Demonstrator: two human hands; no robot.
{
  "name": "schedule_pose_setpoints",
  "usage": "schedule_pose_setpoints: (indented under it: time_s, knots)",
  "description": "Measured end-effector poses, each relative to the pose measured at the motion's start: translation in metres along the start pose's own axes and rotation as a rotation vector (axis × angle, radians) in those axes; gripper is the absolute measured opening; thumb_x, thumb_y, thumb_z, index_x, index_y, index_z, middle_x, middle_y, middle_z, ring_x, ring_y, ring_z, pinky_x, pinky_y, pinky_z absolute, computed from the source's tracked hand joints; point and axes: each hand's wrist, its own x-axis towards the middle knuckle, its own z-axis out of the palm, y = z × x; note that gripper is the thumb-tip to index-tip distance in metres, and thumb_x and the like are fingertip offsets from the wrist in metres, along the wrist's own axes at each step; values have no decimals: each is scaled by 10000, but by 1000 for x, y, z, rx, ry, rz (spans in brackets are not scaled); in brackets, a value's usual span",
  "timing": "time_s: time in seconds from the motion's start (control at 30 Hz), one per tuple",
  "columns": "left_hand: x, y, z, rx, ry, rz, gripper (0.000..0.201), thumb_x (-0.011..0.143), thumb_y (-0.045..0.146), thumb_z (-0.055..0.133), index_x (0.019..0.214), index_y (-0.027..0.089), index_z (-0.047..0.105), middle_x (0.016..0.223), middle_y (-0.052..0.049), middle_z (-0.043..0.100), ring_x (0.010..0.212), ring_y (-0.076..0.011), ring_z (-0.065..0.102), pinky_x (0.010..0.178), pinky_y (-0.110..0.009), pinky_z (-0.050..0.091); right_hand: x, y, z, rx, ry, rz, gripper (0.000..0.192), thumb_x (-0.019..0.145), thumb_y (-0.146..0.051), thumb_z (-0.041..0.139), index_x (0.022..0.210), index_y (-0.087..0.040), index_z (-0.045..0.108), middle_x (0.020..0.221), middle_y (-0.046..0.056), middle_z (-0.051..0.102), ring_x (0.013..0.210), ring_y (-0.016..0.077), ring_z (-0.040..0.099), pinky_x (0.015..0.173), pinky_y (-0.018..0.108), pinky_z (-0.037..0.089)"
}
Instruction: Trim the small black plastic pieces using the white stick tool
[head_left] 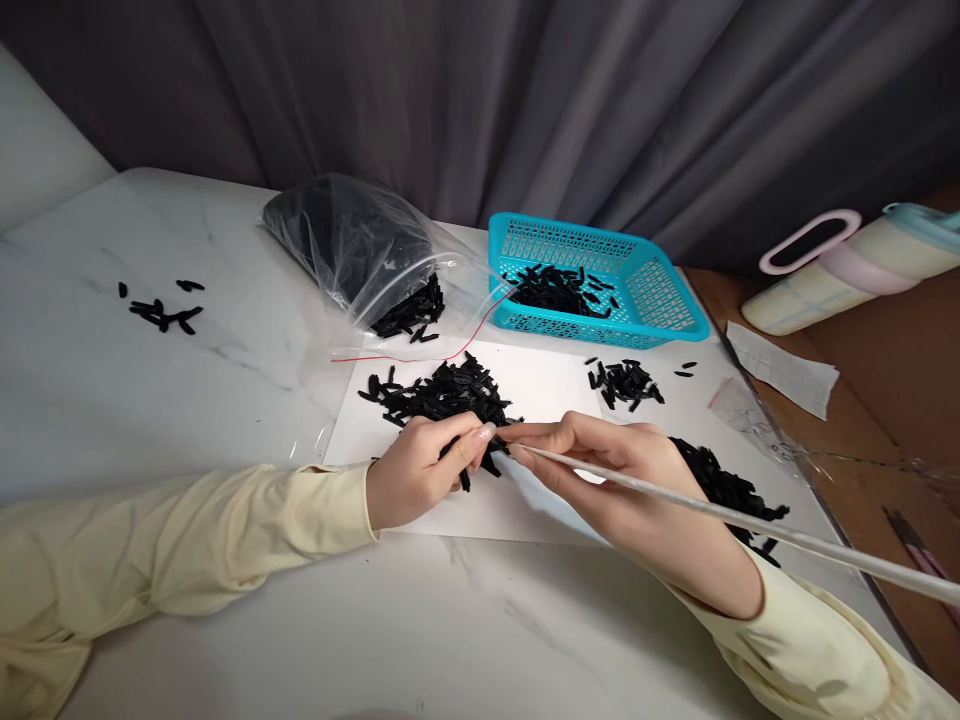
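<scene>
The left hand rests on a white sheet, its fingers curled around a few small black pieces pinched between thumb and forefinger. Meeting it fingertip to fingertip, the right hand pinches the near end of a long thin white rod, which runs back from the grip across the wrist and off past the right sleeve. The rod's tip sits right at the pinched pieces; whether it enters one of them I cannot tell.

Just beyond the two grips lies the main heap of black pieces on the sheet. Behind the right hand's knuckles, partly hidden by the wrist, lies another dark pile. Farther out past the right hand sits a smaller cluster, and beyond that a blue plastic basket with more black pieces in it. Beyond the left hand lies a clear zip bag, partly full of the same pieces. Well off to the left of the left hand, a few strays lie on the marble table.
</scene>
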Motion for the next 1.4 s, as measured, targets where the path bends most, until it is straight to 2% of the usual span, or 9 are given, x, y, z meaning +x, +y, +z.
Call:
schedule_pose_setpoints:
  time_s: [0.17,0.4,0.53,0.67,0.8,1.03,1.1,1.27,1.4]
  knots:
    - [0,0,0,24,5,22,308,890,285,353,610,172,413,441,83,301,383,-49,311,409,-168,289,-1,2,0,-38,-7,0,166,841,-162,556,678,-191,544,978,33,705,842,159,678,679,208,546]
    - [1,-1,0,-64,-17,-27,313,889,306,374,610,170,415,444,85,293,378,-44,295,396,-167,269,-2,1,-2,-134,-17,-50,169,837,-124,552,681,-188,545,957,20,710,714,120,678,583,157,517]
    - [1,-2,0,-152,-36,-67,337,890,338,377,602,168,413,438,91,253,366,-40,263,378,-168,238,-6,7,-2,-274,-53,-227,155,861,-104,503,945,-194,597,952,28,704,744,127,675,664,175,530]
    - [2,-3,-1,-204,-30,-91,350,890,356,384,598,164,409,436,98,224,354,-32,228,364,-169,206,-8,17,0,-394,-78,-442,245,910,-111,385,1119,-151,507,1098,92,646,855,153,659,686,210,529]
    - [3,-3,0,-225,-20,-101,350,885,364,397,600,161,415,440,98,225,354,-29,219,356,-170,188,-7,20,5,-472,-56,-498,230,927,-101,331,1096,-129,485,1119,144,625,856,178,657,660,259,530]
    - [4,-2,-1,-290,-20,-117,354,876,375,412,594,163,400,452,97,249,354,-26,216,353,-172,195,-5,24,21,-608,102,-657,206,911,-37,327,877,-75,526,1048,244,632,903,254,653,673,323,551]
    - [5,-2,0,-281,-20,-115,357,876,380,412,592,165,398,451,97,244,354,-29,223,359,-174,209,-5,28,23,-585,125,-644,181,911,-48,348,891,-96,522,1074,225,630,922,244,649,692,314,556]
    - [3,-2,0,-177,-25,-101,362,881,392,395,595,170,398,475,80,300,379,-45,308,394,-182,275,-13,42,10,-512,264,-400,147,893,-115,480,1018,-178,526,1159,118,619,920,179,657,760,246,560]
    - [10,17,-6,53,-7,42,349,885,354,386,591,168,419,479,65,365,420,-60,363,453,-190,333,-24,59,-7,-674,236,-462,224,903,-94,435,1085,-119,562,1182,175,591,1003,241,626,782,332,566]
